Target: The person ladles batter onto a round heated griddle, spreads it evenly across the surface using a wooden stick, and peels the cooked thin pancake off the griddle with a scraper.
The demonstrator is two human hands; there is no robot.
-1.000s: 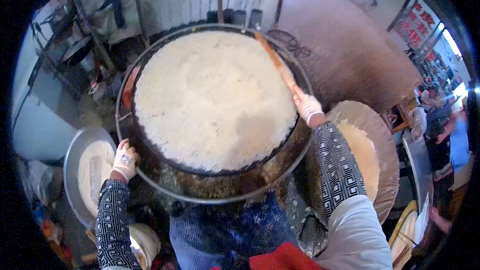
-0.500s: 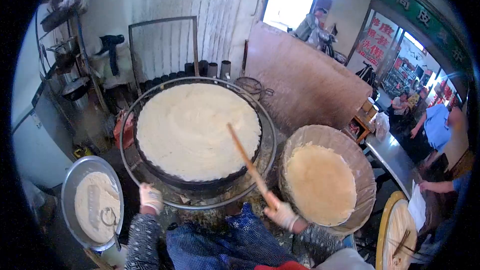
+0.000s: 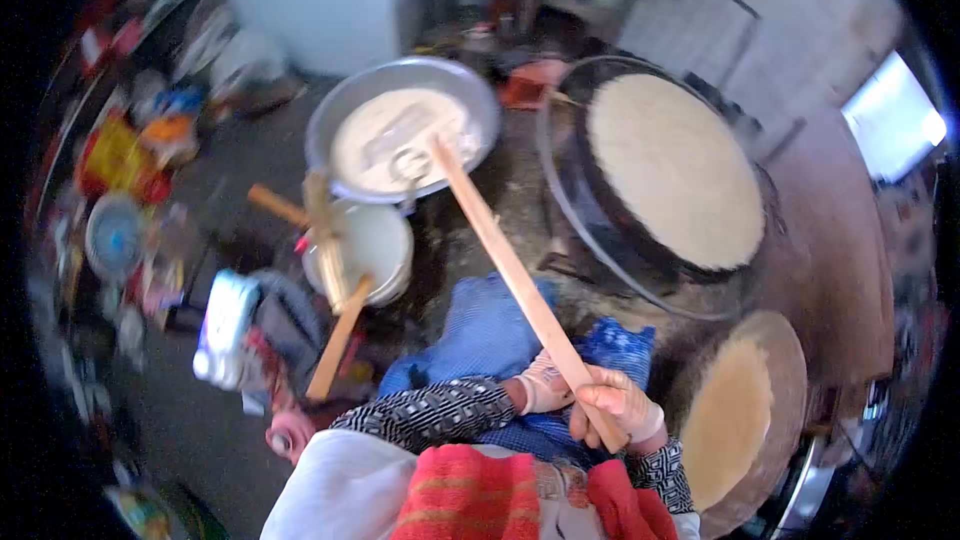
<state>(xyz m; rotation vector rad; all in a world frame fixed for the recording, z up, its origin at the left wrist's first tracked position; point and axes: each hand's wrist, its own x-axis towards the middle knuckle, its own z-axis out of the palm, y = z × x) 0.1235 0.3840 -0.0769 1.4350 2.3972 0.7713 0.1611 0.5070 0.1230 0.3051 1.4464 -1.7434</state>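
Note:
My gloved right hand [image 3: 620,405] grips the lower end of a long flat wooden stick [image 3: 515,275]. The stick's far tip is over the batter [image 3: 360,135] in a metal basin [image 3: 325,120]; whether it touches the batter I cannot tell. Close behind the stick, beside the right hand, is my gloved left hand [image 3: 545,383], its fingers mostly hidden. A ring-shaped metal tool [image 3: 410,164] rests in the basin near the rim. To the right, a pale layer of batter [image 3: 675,170] covers the round griddle, which a metal ring [image 3: 575,215] surrounds.
Below the basin stands a white bucket [image 3: 395,250] with a brush [image 3: 325,240] and wooden handles across it. A lined basket [image 3: 785,395] at lower right holds a round flat pancake [image 3: 735,410]. Bags and a small basin [image 3: 115,235] lie on the left floor.
My view has swung left. The stick has gone from over the griddle to the batter basin. My left hand has left the metal ring and come beside my right hand.

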